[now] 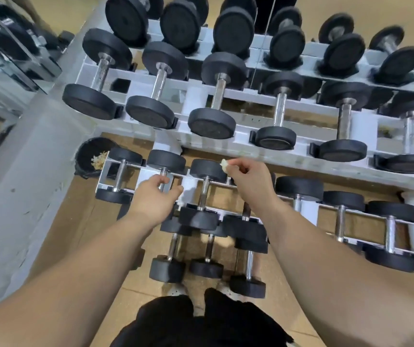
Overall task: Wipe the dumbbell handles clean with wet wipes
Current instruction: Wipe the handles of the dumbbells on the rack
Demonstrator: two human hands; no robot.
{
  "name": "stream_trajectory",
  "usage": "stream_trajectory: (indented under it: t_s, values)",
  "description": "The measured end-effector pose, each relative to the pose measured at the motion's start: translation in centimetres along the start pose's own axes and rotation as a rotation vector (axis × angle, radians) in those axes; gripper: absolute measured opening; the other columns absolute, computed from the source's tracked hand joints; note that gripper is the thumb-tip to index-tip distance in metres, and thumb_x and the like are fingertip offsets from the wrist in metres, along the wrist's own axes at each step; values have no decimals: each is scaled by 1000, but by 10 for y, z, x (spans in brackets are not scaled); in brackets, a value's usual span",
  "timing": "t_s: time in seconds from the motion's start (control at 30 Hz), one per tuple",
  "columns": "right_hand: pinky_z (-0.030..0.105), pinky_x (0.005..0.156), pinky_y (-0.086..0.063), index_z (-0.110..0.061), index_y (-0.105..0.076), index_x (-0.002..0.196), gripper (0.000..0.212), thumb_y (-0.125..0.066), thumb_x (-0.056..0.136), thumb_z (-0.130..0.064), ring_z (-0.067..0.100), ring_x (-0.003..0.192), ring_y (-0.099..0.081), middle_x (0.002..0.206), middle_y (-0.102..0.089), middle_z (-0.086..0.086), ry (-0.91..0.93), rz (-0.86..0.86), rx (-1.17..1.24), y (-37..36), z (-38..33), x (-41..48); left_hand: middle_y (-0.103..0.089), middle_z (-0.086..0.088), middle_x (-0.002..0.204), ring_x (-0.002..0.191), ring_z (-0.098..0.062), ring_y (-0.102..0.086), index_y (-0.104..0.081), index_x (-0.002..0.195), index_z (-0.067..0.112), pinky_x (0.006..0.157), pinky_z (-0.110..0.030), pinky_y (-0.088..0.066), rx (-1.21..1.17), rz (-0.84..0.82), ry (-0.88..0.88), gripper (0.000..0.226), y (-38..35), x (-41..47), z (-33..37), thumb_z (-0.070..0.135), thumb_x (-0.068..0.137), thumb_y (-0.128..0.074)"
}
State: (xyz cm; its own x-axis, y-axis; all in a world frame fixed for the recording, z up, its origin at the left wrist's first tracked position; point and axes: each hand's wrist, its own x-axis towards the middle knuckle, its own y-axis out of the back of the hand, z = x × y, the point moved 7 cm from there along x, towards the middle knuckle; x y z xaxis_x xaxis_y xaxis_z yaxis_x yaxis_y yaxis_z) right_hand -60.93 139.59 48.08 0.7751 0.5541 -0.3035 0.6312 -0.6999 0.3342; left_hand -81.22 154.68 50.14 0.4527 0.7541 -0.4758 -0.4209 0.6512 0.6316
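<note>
Black round-headed dumbbells with chrome handles lie in rows on a white tiered rack (326,161). My left hand (154,196) reaches over the lower tier, fingers curled at the chrome handle of the second dumbbell (166,161) from the left; whether it grips the handle is unclear. My right hand (249,180) hovers above the third dumbbell (207,169), pinching a small crumpled whitish wet wipe (224,164) between thumb and fingers. That dumbbell's handle (203,194) is bare between my hands.
A black bin (93,156) with crumpled used wipes inside stands on the floor left of the rack. Three small dumbbells (207,256) lie on the wooden floor by my feet. A grey pillar and a mirror are at the left.
</note>
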Motion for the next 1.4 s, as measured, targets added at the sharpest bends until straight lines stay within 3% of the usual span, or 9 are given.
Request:
stream_trajectory:
  t_s: [0.13, 0.4, 0.63, 0.83, 0.93, 1.03, 1.13, 1.23, 1.4]
  values:
    - [20, 61, -51, -27, -75, 90, 13, -62, 94, -27, 7, 69, -60, 83, -73, -8, -22, 55, 31, 22, -1, -13, -58, -3, 125, 90, -15, -53, -55, 134, 16, 75, -25, -37, 10, -18, -62, 45, -3, -11, 21, 39, 97, -64]
    - [22, 75, -45, -31, -75, 94, 8, -71, 89, -35, 7, 88, -64, 94, -71, -11, -5, 174, 15, -15, -15, -14, -55, -2, 137, 108, -15, -52, -59, 132, 18, 90, -23, -35, 15, -61, -201, 48, 27, 27, 17, 43, 93, -68]
    - [24, 76, -50, -29, -76, 99, 14, -69, 89, -36, 7, 87, -66, 90, -73, -12, -23, 278, -49, -66, -37, -20, -56, 5, 124, 97, -12, -57, -57, 133, 23, 79, -25, -43, 50, -165, -306, 46, 60, 67, 13, 47, 94, -63]
    - [20, 70, -48, -26, -77, 101, 13, -69, 91, -29, 1, 76, -63, 86, -72, -14, 21, 286, 17, -37, -53, 14, -54, 4, 126, 105, -20, -59, -50, 136, 23, 89, -39, -52, -22, -176, -310, 40, 38, 102, 65, 43, 101, -52]
    - [25, 79, -53, -28, -76, 100, 13, -68, 92, -34, 4, 84, -65, 88, -73, -14, 87, 282, -13, -11, -56, 52, -54, -4, 133, 109, -26, -59, -50, 137, 20, 96, -45, -52, -18, -92, -292, 46, 8, 135, 95, 47, 100, -49]
    - [22, 73, -46, -35, -74, 96, 9, -66, 93, -33, -1, 74, -59, 76, -66, -28, 104, 242, -20, 8, -41, 101, -51, -8, 133, 117, -29, -54, -50, 138, 13, 93, -42, -48, 0, 37, -239, 54, -23, 173, 129, 52, 99, -48]
    - [22, 72, -45, -37, -74, 98, 10, -66, 93, -32, 1, 76, -58, 81, -66, -22, 110, 187, -46, 18, -21, 140, -51, -9, 134, 118, -31, -51, -47, 140, 14, 93, -41, -45, -87, 84, 25, 62, -49, 212, 145, 57, 96, -45]
    - [22, 75, -46, -33, -75, 102, 11, -67, 94, -32, 1, 79, -58, 81, -64, -20, 119, 156, -27, 20, -7, 171, -55, -14, 128, 117, -35, -52, -50, 135, 15, 101, -45, -43, -82, 106, 123, 43, -64, 232, 151, 37, 103, -32]
    - [30, 94, -54, -26, -75, 104, 13, -67, 95, -21, 4, 96, -65, 97, -72, -10, 88, 34, 24, -7, -13, 221, -61, -18, 116, 105, -35, -54, -60, 111, 8, 85, -36, -41, -94, 186, 182, 33, -67, 242, 145, 25, 103, -32]
